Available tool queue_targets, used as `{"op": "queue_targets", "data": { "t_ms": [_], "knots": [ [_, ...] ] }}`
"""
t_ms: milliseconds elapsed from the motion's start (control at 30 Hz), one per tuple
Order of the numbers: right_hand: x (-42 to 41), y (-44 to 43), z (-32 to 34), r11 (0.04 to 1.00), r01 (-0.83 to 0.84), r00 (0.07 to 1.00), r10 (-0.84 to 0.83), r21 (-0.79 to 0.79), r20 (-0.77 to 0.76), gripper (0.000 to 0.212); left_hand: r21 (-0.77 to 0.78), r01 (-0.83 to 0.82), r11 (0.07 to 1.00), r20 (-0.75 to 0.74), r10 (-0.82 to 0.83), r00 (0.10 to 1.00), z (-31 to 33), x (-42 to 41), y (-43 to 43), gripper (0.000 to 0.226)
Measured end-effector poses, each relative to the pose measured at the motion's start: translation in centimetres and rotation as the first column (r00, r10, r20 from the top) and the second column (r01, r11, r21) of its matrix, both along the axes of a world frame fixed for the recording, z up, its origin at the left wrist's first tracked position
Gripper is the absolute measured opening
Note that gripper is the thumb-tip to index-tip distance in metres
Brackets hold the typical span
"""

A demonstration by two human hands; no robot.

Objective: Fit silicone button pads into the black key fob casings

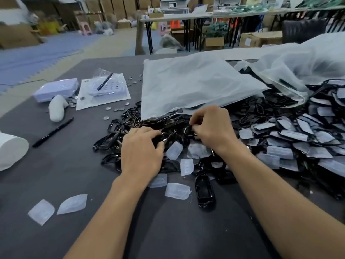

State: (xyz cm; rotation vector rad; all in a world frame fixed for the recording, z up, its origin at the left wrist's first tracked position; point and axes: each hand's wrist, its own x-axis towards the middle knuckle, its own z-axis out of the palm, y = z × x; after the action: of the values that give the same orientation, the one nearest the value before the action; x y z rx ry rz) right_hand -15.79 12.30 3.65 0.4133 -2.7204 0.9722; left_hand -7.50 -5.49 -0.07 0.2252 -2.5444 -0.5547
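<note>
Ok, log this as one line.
left hand: grips casing | right hand: pinches second casing | silicone pads: loose on table

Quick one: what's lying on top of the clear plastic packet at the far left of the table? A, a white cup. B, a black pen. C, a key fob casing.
B: a black pen lies slanted across the top of the clear packet.

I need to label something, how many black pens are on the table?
2. One pen lies on the table left of the casing pile; the other rests on the bagged tray behind it. More may hide under the bags.
</note>
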Motion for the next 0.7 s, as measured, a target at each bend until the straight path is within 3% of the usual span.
{"op": "queue_targets", "data": {
  "t_ms": [100, 200, 300, 367, 500, 600, 700],
  "knots": [
    [1.2, -0.1, -0.3, 0.967, 0.046, 0.992, -0.074, -0.251, -0.104, 0.021, 0.047, 0.023, 0.999, -0.043, -0.021, 0.999, 0.3, 0.5, 1.1, 0.039],
    [2.1, -0.5, -0.9, 0.868, 0.079, 0.992, -0.118, -0.490, -0.049, 0.022, 0.185, 0.057, 0.981, -0.088, -0.042, 0.995, 0.7, 1.1, 2.2, 0.044],
    [2.6, -1.0, -1.5, 0.817, 0.090, 0.995, -0.098, -0.569, 0.018, 0.020, 0.327, 0.083, 0.942, -0.056, -0.069, 0.996, 0.7, 1.4, 2.7, 0.044],
    [3.0, -1.4, -1.9, 0.816, 0.042, 0.999, -0.018, -0.576, 0.047, 0.020, 0.487, 0.133, 0.863, -0.053, -0.123, 0.991, 0.8, 1.2, 2.8, 0.044],
    [4.1, -1.8, -2.2, 0.836, -0.057, 0.994, 0.100, -0.545, 0.050, 0.020, 0.758, 0.216, 0.615, -0.138, -0.173, 0.975, 1.0, 0.7, 2.8, 0.036],
    [4.6, -1.9, -2.1, 0.769, -0.052, 0.986, 0.143, -0.637, 0.092, 0.017, 0.858, 0.205, 0.471, -0.166, -0.122, 0.978, 0.8, 0.5, 2.3, 0.036],
    [5.3, -2.5, -1.7, 0.676, -0.041, 0.963, 0.222, -0.736, 0.150, 0.013, 0.882, 0.223, 0.416, -0.175, -0.151, 0.973, 1.1, 0.6, 2.2, 0.013]
  ]
}}
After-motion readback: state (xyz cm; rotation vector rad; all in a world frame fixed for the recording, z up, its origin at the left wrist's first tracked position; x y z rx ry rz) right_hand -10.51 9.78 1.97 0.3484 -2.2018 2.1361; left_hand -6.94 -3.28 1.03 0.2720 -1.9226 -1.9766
